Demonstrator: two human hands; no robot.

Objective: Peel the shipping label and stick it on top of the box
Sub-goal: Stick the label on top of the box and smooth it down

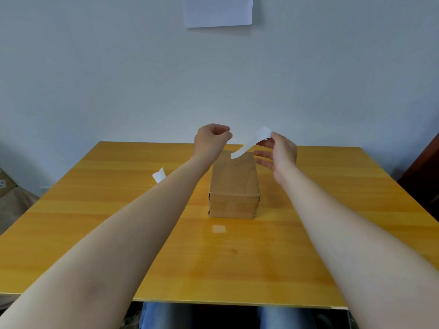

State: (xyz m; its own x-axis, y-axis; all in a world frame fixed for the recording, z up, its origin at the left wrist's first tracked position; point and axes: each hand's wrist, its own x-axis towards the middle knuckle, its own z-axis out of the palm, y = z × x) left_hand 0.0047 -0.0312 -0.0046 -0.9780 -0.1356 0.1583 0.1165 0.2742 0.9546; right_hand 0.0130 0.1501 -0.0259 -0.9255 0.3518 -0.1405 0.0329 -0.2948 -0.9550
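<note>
A brown cardboard box (234,184) stands in the middle of the yellow wooden table (95,222). Above its far end my right hand (279,153) pinches the upper end of a white shipping label (251,142), which hangs curved down toward the box top. The label's lower end is close to the far edge of the box top; whether it touches cannot be told. My left hand (212,140) hovers above the box's far left corner with its fingers curled closed, and nothing is visible in it.
A curled white strip of backing paper (158,175) lies on the table left of the box. A white sheet of paper (218,11) hangs on the wall behind. A dark piece of furniture (425,172) stands at the right edge.
</note>
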